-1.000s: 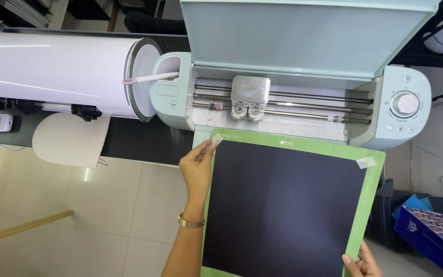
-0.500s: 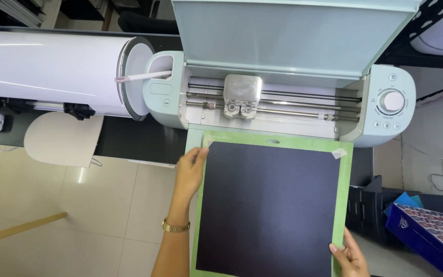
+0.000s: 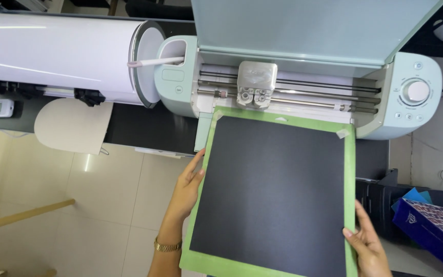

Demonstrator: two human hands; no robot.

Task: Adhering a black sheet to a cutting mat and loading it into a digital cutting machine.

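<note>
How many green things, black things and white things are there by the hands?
Green: 1, the cutting mat, held by the left hand and right hand
Black: 1, the sheet on it
White: 1, the big roll
Total: 3

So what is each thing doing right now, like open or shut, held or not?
Cutter lid: open.
Green mat: top edge at the cutter's rollers, held at both side edges.
Black sheet: flat on the mat.
Left hand: on the mat's left edge.
Right hand: on the mat's right edge.
</note>
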